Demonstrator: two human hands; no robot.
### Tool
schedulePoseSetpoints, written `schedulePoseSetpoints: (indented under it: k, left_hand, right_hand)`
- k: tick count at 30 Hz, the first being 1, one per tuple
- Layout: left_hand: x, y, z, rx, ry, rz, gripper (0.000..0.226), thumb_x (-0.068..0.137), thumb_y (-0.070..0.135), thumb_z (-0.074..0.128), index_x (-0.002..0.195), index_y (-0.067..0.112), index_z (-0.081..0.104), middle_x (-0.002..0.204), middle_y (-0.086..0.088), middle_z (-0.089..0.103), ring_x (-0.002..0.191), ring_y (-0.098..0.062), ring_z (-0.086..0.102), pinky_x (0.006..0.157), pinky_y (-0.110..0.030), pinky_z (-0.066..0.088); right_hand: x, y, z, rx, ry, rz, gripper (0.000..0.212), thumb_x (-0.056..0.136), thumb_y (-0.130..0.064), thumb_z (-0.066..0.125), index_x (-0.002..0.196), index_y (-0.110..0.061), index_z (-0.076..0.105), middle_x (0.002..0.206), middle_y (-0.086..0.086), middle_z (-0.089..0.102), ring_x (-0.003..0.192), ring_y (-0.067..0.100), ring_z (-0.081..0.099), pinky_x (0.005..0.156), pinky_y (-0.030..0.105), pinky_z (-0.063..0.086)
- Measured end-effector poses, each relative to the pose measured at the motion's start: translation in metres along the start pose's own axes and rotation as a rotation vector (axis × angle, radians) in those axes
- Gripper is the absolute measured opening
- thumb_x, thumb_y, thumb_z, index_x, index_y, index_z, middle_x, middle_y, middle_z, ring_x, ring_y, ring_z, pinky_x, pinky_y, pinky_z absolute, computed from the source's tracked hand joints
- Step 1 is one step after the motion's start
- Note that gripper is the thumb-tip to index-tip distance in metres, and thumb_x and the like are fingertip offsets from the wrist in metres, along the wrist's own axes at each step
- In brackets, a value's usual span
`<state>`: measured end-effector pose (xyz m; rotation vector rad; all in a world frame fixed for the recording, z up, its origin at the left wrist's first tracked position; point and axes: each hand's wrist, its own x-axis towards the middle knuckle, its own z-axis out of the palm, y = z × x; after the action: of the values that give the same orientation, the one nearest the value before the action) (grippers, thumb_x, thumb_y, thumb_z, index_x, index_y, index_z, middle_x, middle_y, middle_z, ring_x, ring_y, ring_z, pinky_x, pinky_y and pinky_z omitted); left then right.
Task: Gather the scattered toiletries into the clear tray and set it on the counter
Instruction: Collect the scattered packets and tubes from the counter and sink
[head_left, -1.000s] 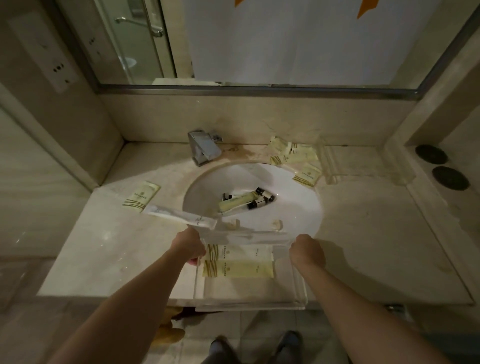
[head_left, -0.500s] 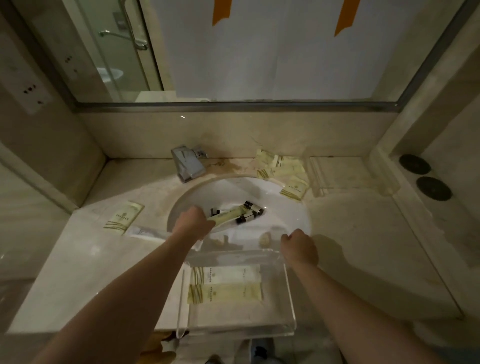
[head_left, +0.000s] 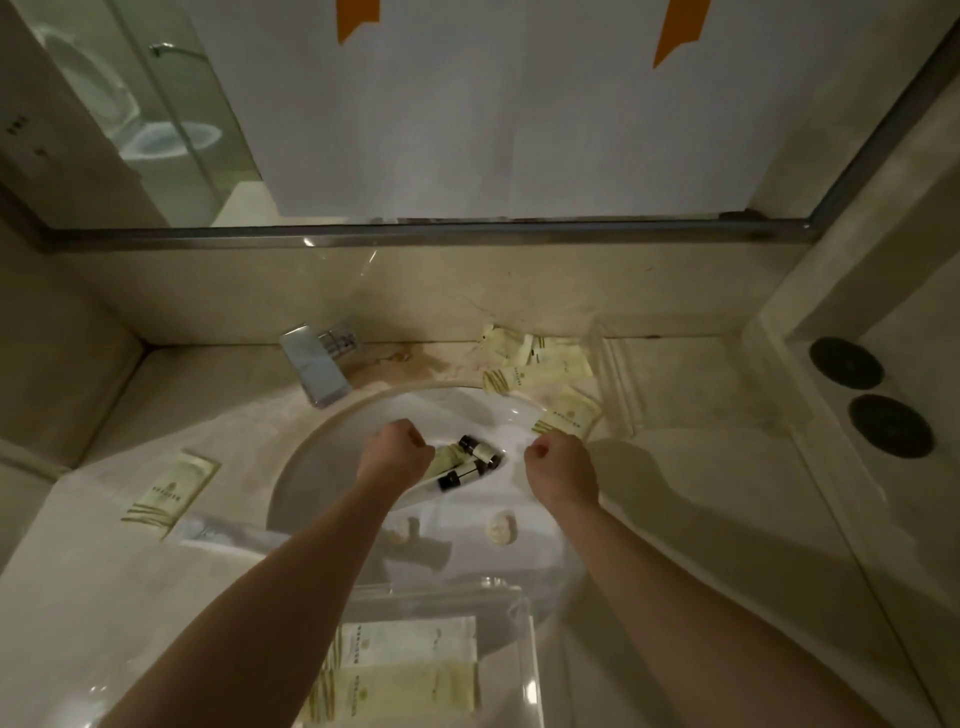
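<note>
The clear tray (head_left: 527, 654) sits at the counter's front edge, partly over the sink, with two pale packets (head_left: 410, 670) inside. In the white sink (head_left: 311, 467) lie a pale green tube (head_left: 442, 460) and two small black-capped bottles (head_left: 475, 462). My left hand (head_left: 397, 452) is down in the basin, fingers curled over the tube's left end. My right hand (head_left: 558, 465) hovers to the right of the bottles, curled and holding nothing. Loose packets lie at the left (head_left: 171, 488), at the back right (head_left: 540, 358) and on the sink rim (head_left: 569, 415). A long white wrapped item (head_left: 223, 530) lies by the sink's left rim.
A chrome faucet (head_left: 317, 366) stands behind the sink. A second clear tray (head_left: 654, 384) rests at the back right of the counter. Two black discs (head_left: 867, 395) sit on the right ledge. Two small pale lumps (head_left: 501, 527) lie in the basin. A mirror rises behind.
Both hands have let go of the clear tray and moved forward into the sink. The left hand reached the tube first; the right followed toward the bottles. My view tilted up.
</note>
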<state>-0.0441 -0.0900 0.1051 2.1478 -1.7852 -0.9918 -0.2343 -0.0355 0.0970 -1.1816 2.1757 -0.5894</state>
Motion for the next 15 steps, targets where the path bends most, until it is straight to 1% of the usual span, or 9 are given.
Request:
schedulePoseSetpoints:
  k: [2, 4, 5, 6, 8, 9, 11, 13, 15]
  left_hand:
    - [0.015, 0.001, 0.008, 0.01, 0.007, -0.006, 0.004, 0.085, 0.014, 0.057, 0.089, 0.013, 0.058, 0.096, -0.009, 0.063, 0.09, -0.024, 0.057, 0.076, -0.033, 0.047]
    - [0.03, -0.002, 0.017, 0.011, 0.01, -0.023, 0.013, 0.085, 0.012, 0.056, 0.097, 0.013, 0.059, 0.104, -0.009, 0.062, 0.096, -0.024, 0.056, 0.083, -0.035, 0.048]
    - [0.037, -0.005, 0.022, 0.007, 0.008, -0.041, 0.018, 0.085, 0.011, 0.056, 0.103, 0.012, 0.059, 0.108, -0.01, 0.06, 0.099, -0.025, 0.056, 0.086, -0.035, 0.049]
    - [0.045, -0.008, 0.027, 0.004, 0.0, -0.063, 0.024, 0.086, 0.009, 0.055, 0.109, 0.013, 0.059, 0.112, -0.01, 0.059, 0.103, -0.026, 0.056, 0.088, -0.036, 0.049]
    - [0.061, -0.017, 0.038, 0.013, -0.019, -0.103, 0.033, 0.086, 0.008, 0.053, 0.118, 0.015, 0.056, 0.119, -0.011, 0.056, 0.108, -0.029, 0.056, 0.092, -0.037, 0.049]
    - [0.068, -0.023, 0.043, 0.022, -0.03, -0.121, 0.037, 0.086, 0.007, 0.052, 0.122, 0.016, 0.054, 0.123, -0.013, 0.054, 0.11, -0.03, 0.055, 0.094, -0.038, 0.048]
    - [0.082, -0.038, 0.053, 0.069, -0.053, -0.149, 0.045, 0.086, 0.004, 0.048, 0.129, 0.017, 0.052, 0.13, -0.015, 0.05, 0.118, -0.033, 0.051, 0.101, -0.04, 0.045]
    - [0.097, -0.056, 0.064, 0.16, -0.09, -0.168, 0.049, 0.085, 0.004, 0.045, 0.132, 0.017, 0.05, 0.134, -0.015, 0.047, 0.122, -0.035, 0.048, 0.104, -0.041, 0.043]
    - [0.105, -0.071, 0.073, 0.224, -0.152, -0.181, 0.047, 0.085, 0.005, 0.043, 0.131, 0.014, 0.05, 0.133, -0.016, 0.047, 0.121, -0.035, 0.047, 0.103, -0.043, 0.043]
  right_hand:
    - [0.017, -0.004, 0.003, 0.107, -0.071, 0.004, 0.021, 0.091, -0.018, 0.05, 0.11, -0.015, 0.058, 0.101, 0.004, 0.063, 0.089, 0.026, 0.059, 0.072, 0.03, 0.045]
    - [0.033, -0.012, 0.007, 0.253, -0.151, 0.048, 0.033, 0.09, -0.017, 0.05, 0.123, -0.02, 0.05, 0.092, 0.0, 0.06, 0.085, 0.027, 0.063, 0.075, 0.039, 0.054]
    - [0.04, -0.016, 0.009, 0.319, -0.183, 0.078, 0.04, 0.089, -0.017, 0.05, 0.128, -0.023, 0.047, 0.092, 0.002, 0.061, 0.083, 0.028, 0.065, 0.077, 0.044, 0.057]
    - [0.047, -0.02, 0.011, 0.389, -0.215, 0.113, 0.045, 0.089, -0.015, 0.05, 0.131, -0.026, 0.044, 0.096, 0.006, 0.062, 0.081, 0.027, 0.065, 0.075, 0.045, 0.058]
    - [0.063, -0.029, 0.017, 0.548, -0.291, 0.172, 0.052, 0.09, -0.01, 0.049, 0.136, -0.033, 0.04, 0.105, 0.011, 0.062, 0.074, 0.023, 0.063, 0.068, 0.036, 0.058]
    - [0.069, -0.034, 0.02, 0.614, -0.325, 0.189, 0.057, 0.091, -0.008, 0.049, 0.139, -0.035, 0.037, 0.109, 0.009, 0.06, 0.072, 0.022, 0.063, 0.068, 0.033, 0.057]
    - [0.08, -0.039, 0.031, 0.679, -0.362, 0.205, 0.063, 0.092, -0.005, 0.049, 0.143, -0.038, 0.032, 0.113, 0.003, 0.053, 0.075, 0.022, 0.066, 0.075, 0.035, 0.059]
    - [0.092, -0.039, 0.048, 0.677, -0.396, 0.211, 0.065, 0.093, -0.004, 0.048, 0.145, -0.037, 0.029, 0.102, -0.004, 0.051, 0.078, 0.023, 0.067, 0.084, 0.043, 0.058]
    - [0.1, -0.039, 0.061, 0.679, -0.395, 0.211, 0.065, 0.093, -0.002, 0.046, 0.146, -0.035, 0.029, 0.089, -0.012, 0.047, 0.077, 0.023, 0.065, 0.088, 0.047, 0.056]
